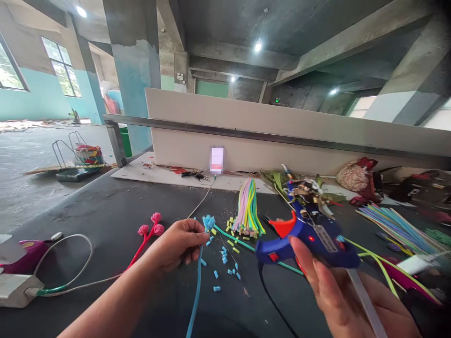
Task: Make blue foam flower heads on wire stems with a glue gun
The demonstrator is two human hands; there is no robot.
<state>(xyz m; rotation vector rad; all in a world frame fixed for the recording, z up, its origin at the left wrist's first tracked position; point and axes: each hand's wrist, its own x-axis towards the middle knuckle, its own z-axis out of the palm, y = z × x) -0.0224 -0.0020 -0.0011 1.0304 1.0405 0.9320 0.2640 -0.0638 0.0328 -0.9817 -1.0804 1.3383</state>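
Pinching a light-blue stem (198,291) just below its tufted blue head (208,222), a worker's left hand (178,241) holds the piece upright over a dark table (116,211), seen from the head camera. The right hand (333,293) is curled around a blue glue gun (303,229) with an orange-red trigger, a red light glowing on its body and a whitish stick (368,303) jutting out at its near side. The gun is well apart from the blue head. Between the hands, short blue and yellow cut pieces (224,253) lie scattered beside a green stem (243,243). Farther back sits a bundle of lilac, yellow and green lengths (248,206); another multicoloured bundle (391,225) rests at right. A red stem with three pink blossoms (144,244) lies beyond the left forearm, near a power strip (17,288) at the table's left. Behind, a lit screen (217,159) stands against a pale board (246,110).
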